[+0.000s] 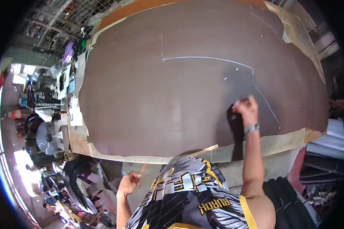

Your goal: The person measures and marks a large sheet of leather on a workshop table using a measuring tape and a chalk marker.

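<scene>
A large brown sheet of leather-like material covers the table in front of me. My right hand, with a watch on the wrist, is over its right part, fingers pinched together; I cannot tell what is in them. A pale drawn line runs across the sheet, bends, and comes down to the right of this hand. Two small white pieces lie above the hand. My left hand is low beside my body, below the table edge, fingers curled round a thin orange-brown strip.
A light wooden strip lies at the table's near edge by my body. Papers and a purple item are at the left. Dark rolls stand at my right, with pale rolls beyond. A wire grille is at upper left.
</scene>
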The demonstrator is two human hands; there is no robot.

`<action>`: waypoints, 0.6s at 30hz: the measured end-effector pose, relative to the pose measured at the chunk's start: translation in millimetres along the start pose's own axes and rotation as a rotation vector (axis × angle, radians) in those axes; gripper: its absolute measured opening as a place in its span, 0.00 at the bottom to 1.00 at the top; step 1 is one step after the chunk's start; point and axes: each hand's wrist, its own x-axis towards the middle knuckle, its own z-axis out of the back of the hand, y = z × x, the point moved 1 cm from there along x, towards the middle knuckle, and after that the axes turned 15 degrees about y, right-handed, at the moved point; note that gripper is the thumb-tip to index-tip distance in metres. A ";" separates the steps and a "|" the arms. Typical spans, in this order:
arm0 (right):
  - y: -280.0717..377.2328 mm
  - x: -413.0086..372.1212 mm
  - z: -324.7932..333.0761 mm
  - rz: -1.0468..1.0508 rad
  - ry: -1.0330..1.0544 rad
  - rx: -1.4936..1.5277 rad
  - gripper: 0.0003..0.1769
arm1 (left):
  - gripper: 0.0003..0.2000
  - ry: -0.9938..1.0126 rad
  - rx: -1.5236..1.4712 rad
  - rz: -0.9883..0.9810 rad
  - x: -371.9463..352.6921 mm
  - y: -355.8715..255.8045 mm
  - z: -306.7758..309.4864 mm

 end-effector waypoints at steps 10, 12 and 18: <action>-17.3 -82.8 -157.7 -0.344 0.700 1.070 0.04 | 0.05 0.120 -0.384 -0.499 6.4 -152.9 -17.0; -17.6 -78.6 -175.3 -0.517 0.852 0.945 0.07 | 0.05 0.152 -0.332 -0.468 5.0 -156.1 -16.4; 26.4 -84.6 -248.0 -0.249 1.007 0.183 0.05 | 0.09 0.021 0.172 -0.763 6.5 -183.4 -0.4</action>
